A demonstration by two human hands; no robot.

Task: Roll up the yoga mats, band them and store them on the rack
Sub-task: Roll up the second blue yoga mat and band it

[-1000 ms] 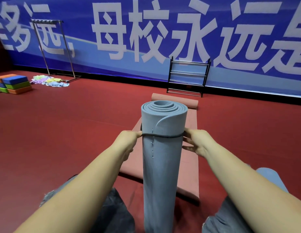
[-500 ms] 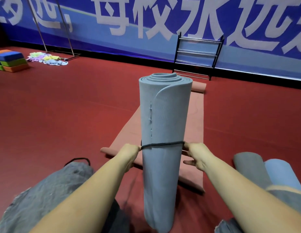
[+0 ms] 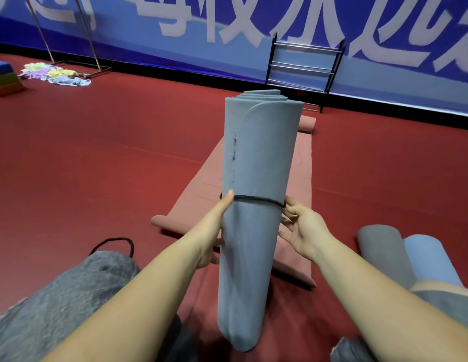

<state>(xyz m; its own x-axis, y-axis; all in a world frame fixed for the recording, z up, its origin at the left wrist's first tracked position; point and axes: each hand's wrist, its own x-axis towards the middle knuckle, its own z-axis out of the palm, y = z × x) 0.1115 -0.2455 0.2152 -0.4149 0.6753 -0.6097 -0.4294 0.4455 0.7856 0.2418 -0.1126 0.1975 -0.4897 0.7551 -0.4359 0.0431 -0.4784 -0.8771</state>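
A rolled grey-blue yoga mat (image 3: 256, 165) stands upright between my knees, leaning slightly right. A thin black band (image 3: 259, 199) circles it about halfway up. My left hand (image 3: 213, 231) holds the roll's left side, thumb lying up against the band and fingers curled behind. Beside the roll's right edge my right hand (image 3: 304, 228) has its fingers spread, the fingertips just touching the band. The black metal rack (image 3: 303, 66) stands by the blue banner wall, its shelves bare.
A reddish mat (image 3: 198, 194) lies unrolled on the red floor behind the roll. A grey rolled mat (image 3: 379, 252) and a blue rolled mat (image 3: 428, 259) lie at my right. A spare black band (image 3: 115, 242) sits by my left knee. Foam blocks (image 3: 3, 79) and cloths (image 3: 55, 75) lie far left.
The band has slid from near the top of the roll down to its middle. My right hand has loosened from pinching the band to spread fingers.
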